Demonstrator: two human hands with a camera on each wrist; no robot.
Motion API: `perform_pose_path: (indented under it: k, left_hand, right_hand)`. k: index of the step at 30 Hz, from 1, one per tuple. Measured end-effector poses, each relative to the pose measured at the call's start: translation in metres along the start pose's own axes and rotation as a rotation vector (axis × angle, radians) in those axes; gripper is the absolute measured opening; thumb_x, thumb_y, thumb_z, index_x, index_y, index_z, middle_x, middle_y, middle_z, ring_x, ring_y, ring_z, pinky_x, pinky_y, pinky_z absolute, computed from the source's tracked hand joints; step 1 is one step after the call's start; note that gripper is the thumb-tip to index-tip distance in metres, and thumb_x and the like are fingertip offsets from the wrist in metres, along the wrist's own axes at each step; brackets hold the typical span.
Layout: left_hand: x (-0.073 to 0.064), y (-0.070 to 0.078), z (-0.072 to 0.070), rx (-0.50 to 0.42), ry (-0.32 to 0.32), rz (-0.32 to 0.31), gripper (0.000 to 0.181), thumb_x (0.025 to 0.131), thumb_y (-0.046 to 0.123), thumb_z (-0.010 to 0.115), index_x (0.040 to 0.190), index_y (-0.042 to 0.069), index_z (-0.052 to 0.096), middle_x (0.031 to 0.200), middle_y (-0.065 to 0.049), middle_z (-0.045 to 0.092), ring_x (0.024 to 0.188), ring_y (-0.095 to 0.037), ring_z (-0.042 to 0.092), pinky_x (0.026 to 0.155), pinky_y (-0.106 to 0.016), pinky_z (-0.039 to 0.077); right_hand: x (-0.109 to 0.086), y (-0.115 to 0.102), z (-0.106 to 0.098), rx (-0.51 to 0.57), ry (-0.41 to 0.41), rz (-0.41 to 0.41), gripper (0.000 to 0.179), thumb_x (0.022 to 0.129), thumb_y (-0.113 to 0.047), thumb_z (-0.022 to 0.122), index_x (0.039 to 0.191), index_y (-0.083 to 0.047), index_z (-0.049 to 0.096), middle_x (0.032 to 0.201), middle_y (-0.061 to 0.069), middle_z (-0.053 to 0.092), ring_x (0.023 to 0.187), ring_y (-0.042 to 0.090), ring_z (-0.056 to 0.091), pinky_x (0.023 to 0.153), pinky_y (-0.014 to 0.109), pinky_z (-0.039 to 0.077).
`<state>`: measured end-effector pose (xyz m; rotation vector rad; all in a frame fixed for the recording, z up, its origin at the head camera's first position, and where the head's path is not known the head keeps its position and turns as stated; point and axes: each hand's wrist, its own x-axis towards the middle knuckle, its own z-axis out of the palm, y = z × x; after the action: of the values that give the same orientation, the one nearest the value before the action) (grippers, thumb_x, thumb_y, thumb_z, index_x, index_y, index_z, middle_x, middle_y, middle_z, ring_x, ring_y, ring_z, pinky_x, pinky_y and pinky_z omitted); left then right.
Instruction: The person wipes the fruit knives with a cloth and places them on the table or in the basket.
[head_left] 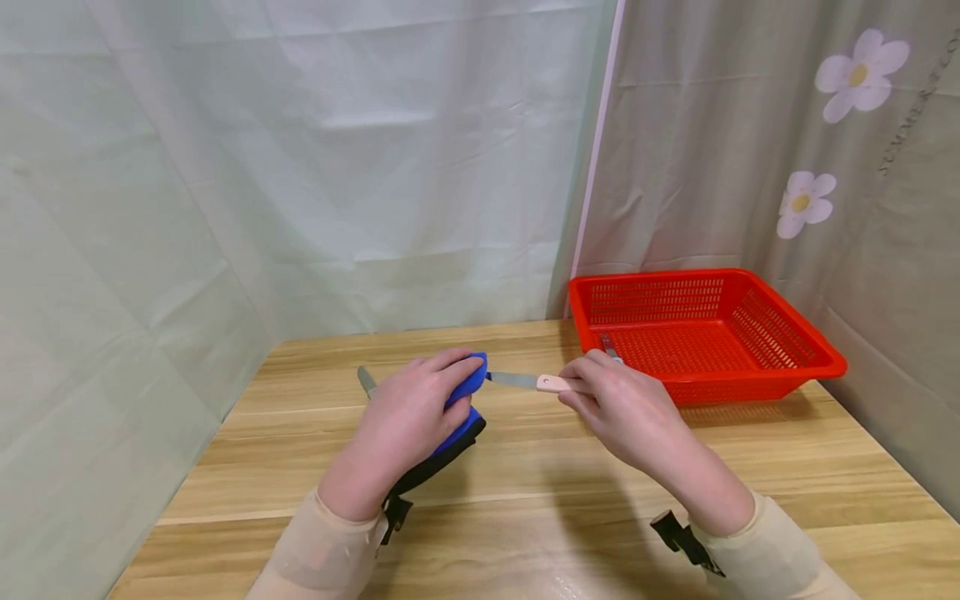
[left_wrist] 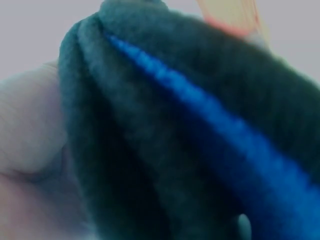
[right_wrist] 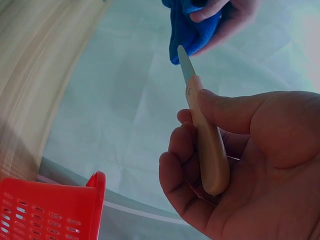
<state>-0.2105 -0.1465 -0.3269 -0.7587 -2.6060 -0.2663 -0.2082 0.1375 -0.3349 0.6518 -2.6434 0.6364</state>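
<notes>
In the head view my right hand (head_left: pixel 630 408) grips a small knife (head_left: pixel 551 384) by its pale wooden handle, blade pointing left. The right wrist view shows fingers and thumb wrapped about that handle, the blade's rounded tip close to the cloth. My left hand (head_left: pixel 416 408) holds a bunched blue cloth (head_left: pixel 459 429) with a black edge, its upper fold right at the knife's tip. Dark and blue folds of the cloth (left_wrist: pixel 200 105) fill most of the left wrist view. Beyond the left hand lies a second blade (head_left: pixel 366 381), its other end hidden by that hand.
A red plastic basket (head_left: pixel 750 385) with slotted sides stands at the back right of the wooden table (head_left: pixel 517 542). Inside its near left corner rests another blade (head_left: pixel 608 343), partly hidden behind the rim. Pale curtains (head_left: pixel 390 167) hang around the table's back and sides.
</notes>
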Motion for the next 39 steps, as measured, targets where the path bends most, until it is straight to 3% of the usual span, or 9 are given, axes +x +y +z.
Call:
perform_pose_path:
  k: [7,11,17,24,39]
  left_hand:
    - [0.0,-0.006,-0.002,0.01,0.007,-0.016,0.046,0.1,0.015,0.079,0.145,0.01,0.074,0.148,-0.012,0.069,0.124,-0.037,0.072,0.092,-0.052,0.064]
    - [0.001,-0.003,-0.003,0.024,0.042,0.014,0.046,0.099,0.016,0.082,0.144,0.01,0.075,0.146,-0.012,0.07,0.12,-0.036,0.074,0.091,-0.051,0.064]
    - [0.002,0.014,0.0,0.025,0.077,0.101,0.047,0.097,0.017,0.084,0.143,0.013,0.076,0.146,-0.009,0.071,0.115,-0.033,0.075,0.088,-0.046,0.065]
    - [0.001,0.034,0.006,-0.006,0.058,0.185,0.047,0.099,0.023,0.084,0.144,0.013,0.075,0.149,-0.011,0.069,0.109,-0.031,0.075,0.09,-0.043,0.066]
    - [0.0,0.039,0.009,0.014,0.029,0.159,0.046,0.099,0.023,0.084,0.143,0.016,0.076,0.148,-0.009,0.069,0.107,-0.029,0.074,0.087,-0.042,0.066]
  right_hand:
    - [0.0,0.001,0.001,-0.002,0.013,-0.003,0.021,0.093,-0.016,0.091,0.11,-0.014,0.078,0.098,-0.005,0.069,0.087,0.02,0.068,0.068,0.039,0.059]
    - [0.0,0.0,0.001,-0.001,0.002,0.01,0.021,0.093,-0.016,0.091,0.11,-0.014,0.078,0.099,-0.005,0.069,0.084,0.017,0.066,0.068,0.039,0.059]
    - [0.001,-0.002,0.002,0.004,-0.016,0.013,0.021,0.093,-0.017,0.091,0.109,-0.014,0.079,0.097,-0.005,0.068,0.074,0.012,0.056,0.061,0.031,0.05]
    - [0.0,-0.003,0.003,0.01,-0.027,-0.001,0.022,0.094,-0.018,0.091,0.111,-0.015,0.078,0.101,-0.005,0.069,0.075,0.009,0.058,0.062,0.03,0.052]
    - [-0.001,-0.003,0.003,0.0,-0.017,-0.027,0.021,0.094,-0.02,0.091,0.109,-0.016,0.078,0.099,-0.007,0.069,0.075,0.008,0.058,0.062,0.031,0.052]
